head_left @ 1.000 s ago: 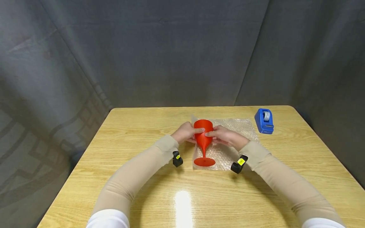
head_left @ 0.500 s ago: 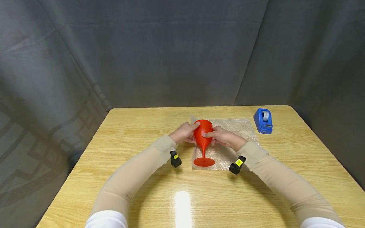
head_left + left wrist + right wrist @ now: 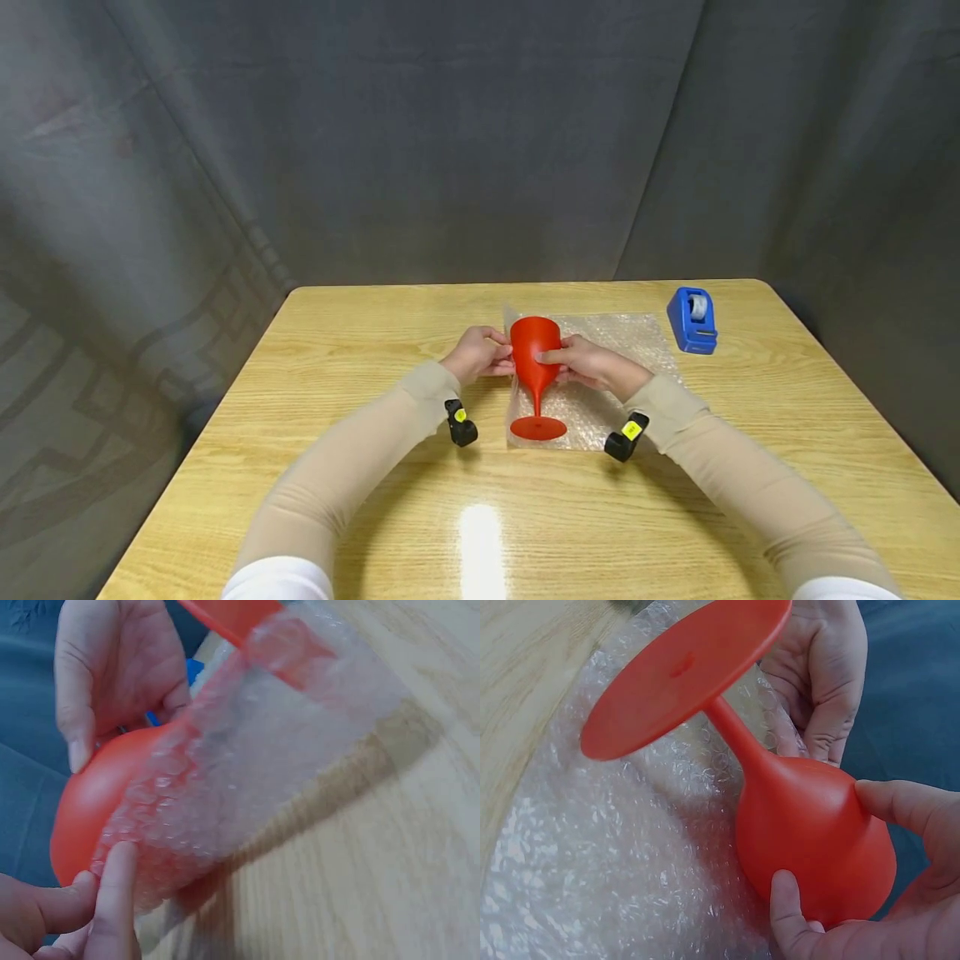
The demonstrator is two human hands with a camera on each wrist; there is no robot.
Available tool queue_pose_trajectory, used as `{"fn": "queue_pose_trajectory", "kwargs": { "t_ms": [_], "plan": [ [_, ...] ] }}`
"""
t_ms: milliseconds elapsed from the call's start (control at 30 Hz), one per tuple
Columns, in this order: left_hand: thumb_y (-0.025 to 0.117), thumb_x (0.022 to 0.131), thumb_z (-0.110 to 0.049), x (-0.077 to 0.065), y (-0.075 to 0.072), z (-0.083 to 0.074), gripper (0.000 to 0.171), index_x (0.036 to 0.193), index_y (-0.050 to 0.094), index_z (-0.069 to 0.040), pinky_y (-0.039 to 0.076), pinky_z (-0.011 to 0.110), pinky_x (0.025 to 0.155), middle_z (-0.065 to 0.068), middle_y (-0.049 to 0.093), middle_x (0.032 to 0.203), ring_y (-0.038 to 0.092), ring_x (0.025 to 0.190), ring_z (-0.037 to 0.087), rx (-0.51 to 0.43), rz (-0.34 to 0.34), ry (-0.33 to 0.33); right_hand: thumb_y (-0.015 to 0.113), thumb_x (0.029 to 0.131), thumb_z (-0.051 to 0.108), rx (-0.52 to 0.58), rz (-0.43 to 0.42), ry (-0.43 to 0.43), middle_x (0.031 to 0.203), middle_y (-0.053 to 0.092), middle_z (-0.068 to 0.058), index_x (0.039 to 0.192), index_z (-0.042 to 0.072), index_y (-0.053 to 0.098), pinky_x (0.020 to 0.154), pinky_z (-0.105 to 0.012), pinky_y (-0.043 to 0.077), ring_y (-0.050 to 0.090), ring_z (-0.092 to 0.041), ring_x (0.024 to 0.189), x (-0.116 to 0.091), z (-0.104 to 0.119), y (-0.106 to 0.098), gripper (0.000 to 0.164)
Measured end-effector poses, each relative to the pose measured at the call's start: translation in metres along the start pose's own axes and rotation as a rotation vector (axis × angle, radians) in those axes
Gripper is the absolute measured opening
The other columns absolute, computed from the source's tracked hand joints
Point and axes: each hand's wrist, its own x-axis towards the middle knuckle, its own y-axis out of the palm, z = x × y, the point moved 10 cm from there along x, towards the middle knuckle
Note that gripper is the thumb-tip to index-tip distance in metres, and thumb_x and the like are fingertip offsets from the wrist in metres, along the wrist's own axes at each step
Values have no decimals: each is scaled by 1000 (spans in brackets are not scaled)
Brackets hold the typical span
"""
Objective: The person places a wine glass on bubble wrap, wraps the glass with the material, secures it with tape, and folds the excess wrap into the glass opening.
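A red plastic goblet [image 3: 536,350] lies tilted over a sheet of bubble wrap [image 3: 600,408], its round foot toward the person. My right hand [image 3: 592,362] grips the bowl from the right, thumb across its front; in the right wrist view its fingers [image 3: 784,900] press the bowl. At the bowl's left side, my left hand [image 3: 480,354] pinches the raised left edge of the wrap. The left wrist view has this hand's thumb and index finger [image 3: 116,885] at the wrap's edge, where the wrap [image 3: 217,765] stands up against the goblet.
A blue tape dispenser [image 3: 693,321] with a roll of clear tape stands at the back right of the wooden table [image 3: 405,533]. Behind the table's far edge hangs a dark grey curtain [image 3: 450,150]. Each wrist carries a small black camera [image 3: 461,423].
My left thumb has slid leftward off the front of the goblet's bowl and now meets the fingers at the wrap's edge. The right hand keeps its hold on the goblet, which stays in place.
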Motion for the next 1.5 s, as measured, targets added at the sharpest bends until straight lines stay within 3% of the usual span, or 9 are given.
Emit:
{"fn": "queue_pose_trajectory", "kwargs": {
  "t_ms": [267,500,767,967,1133,1333,1500],
  "plan": [
    [51,96,5,-1,-2,3,22,117,54,9,60,37,74,11,59,76,62,59,15,-46,-31,-8,55,96,10,13,-3,7,71,55,0,124,-17,41,63,-18,52,52,-10,61,0,-1,0,42],
    [52,95,7,-1,-2,3,16,109,52,2,60,36,73,11,58,76,61,57,16,-11,-37,10,56,96,10,25,-5,12,72,57,0,125,-17,42,63,-17,51,52,-11,61,0,-1,0,42],
    [59,95,-3,-2,-7,14,26,116,45,3,57,23,54,5,48,78,48,59,14,35,-83,-49,56,95,8,42,-2,-2,67,53,1,116,-14,45,61,-17,50,51,-8,58,0,-1,0,32],
    [56,98,-9,-2,-3,18,26,117,54,9,60,28,65,7,55,80,56,65,15,37,-30,-85,57,95,9,41,-21,7,67,50,0,113,-12,45,61,-17,51,51,-9,59,0,-2,-2,30],
    [53,99,-7,0,0,20,30,125,56,7,60,27,64,10,60,82,60,64,16,31,14,-120,56,95,8,54,-5,1,69,52,0,114,-13,45,62,-18,51,50,-9,60,-2,-1,-1,30],
    [51,100,-8,2,0,23,32,128,56,6,58,37,83,11,59,80,66,70,22,6,36,-150,56,95,7,69,21,1,67,51,2,114,-11,46,62,-18,50,50,-9,60,0,-1,1,28],
    [50,100,-7,2,-2,22,32,129,55,7,58,36,81,11,59,81,66,71,23,7,44,-143,56,95,7,91,23,16,69,56,2,116,-11,45,62,-17,52,52,-9,60,0,-2,3,30]
  ]
}}
